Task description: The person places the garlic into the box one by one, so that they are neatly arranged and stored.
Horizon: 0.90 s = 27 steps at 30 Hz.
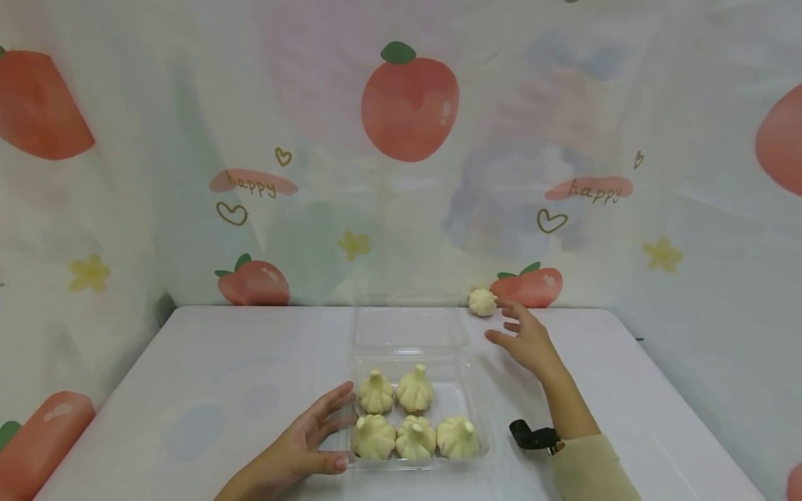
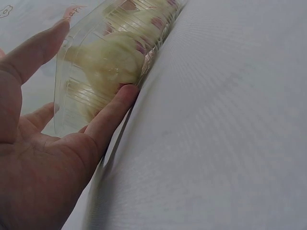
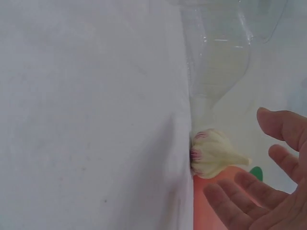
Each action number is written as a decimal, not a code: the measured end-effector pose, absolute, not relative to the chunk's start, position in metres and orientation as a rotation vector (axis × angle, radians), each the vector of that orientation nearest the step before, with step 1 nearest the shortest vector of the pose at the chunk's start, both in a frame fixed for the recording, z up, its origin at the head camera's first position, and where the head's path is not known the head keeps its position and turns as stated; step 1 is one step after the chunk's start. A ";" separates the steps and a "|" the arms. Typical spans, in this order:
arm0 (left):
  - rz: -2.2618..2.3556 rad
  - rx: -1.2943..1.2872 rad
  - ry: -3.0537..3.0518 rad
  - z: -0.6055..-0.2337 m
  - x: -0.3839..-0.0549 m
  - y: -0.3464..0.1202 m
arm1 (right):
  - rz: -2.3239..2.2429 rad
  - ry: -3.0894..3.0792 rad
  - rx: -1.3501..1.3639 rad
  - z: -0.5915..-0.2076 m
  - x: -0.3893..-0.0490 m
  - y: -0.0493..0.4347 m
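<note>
A clear plastic box point(image 1: 482, 410) stands on the table with garlic bulbs in it: two in the back row, one of them a garlic bulb point(image 1: 415, 388), and three in front. My left hand point(image 1: 313, 435) rests at the box's left side with fingers loosely spread; in the left wrist view a fingertip point(image 2: 127, 91) lies against the low wall. At the table's back edge sits a loose garlic bulb point(image 1: 482, 303), its stem pointing up in the right wrist view. My right hand point(image 1: 526, 341) reaches beside that bulb point(image 3: 213, 154), fingers spread and nothing between them.
The box's clear lid point(image 1: 407, 328) is folded back toward the rear wall. A black wrist camera point(image 1: 532, 436) juts from the right sleeve. A printed cloth point(image 1: 407, 229) hangs behind the white table point(image 1: 250, 369).
</note>
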State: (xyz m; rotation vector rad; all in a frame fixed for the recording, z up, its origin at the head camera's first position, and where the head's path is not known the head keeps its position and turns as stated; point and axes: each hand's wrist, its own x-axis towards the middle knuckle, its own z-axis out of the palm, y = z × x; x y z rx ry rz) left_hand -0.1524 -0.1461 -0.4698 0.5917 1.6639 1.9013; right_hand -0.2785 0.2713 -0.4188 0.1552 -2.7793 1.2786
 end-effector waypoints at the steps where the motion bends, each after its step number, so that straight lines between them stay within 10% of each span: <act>1: 1.902 0.591 1.662 -0.470 -0.153 -0.146 | 1.286 -2.786 0.152 -0.420 -0.281 0.272; 27: 1.902 0.586 1.687 -0.472 -0.154 -0.146 | 1.410 -2.744 0.089 -0.435 -0.347 0.267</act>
